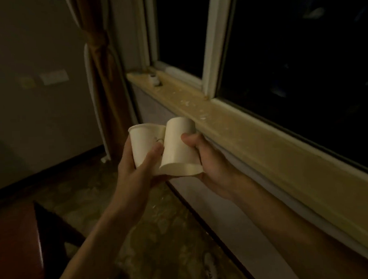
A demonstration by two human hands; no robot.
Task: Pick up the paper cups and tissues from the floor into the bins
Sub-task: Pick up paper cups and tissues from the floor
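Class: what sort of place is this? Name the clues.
Probably a dimly lit indoor room at night, perhaps a hotel room: a dark window, its wooden sill, a tied-back curtain and patterned carpet.

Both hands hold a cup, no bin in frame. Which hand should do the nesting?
Right, probably. The right hand holds the inverted cup, which must turn anyway. The left hand holds the upright cup mouth up, ready to receive. The cups are side by side.

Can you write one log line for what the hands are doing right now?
left hand: holds upright paper cup | right hand: holds upside-down paper cup | cups: touching | place: beside window sill
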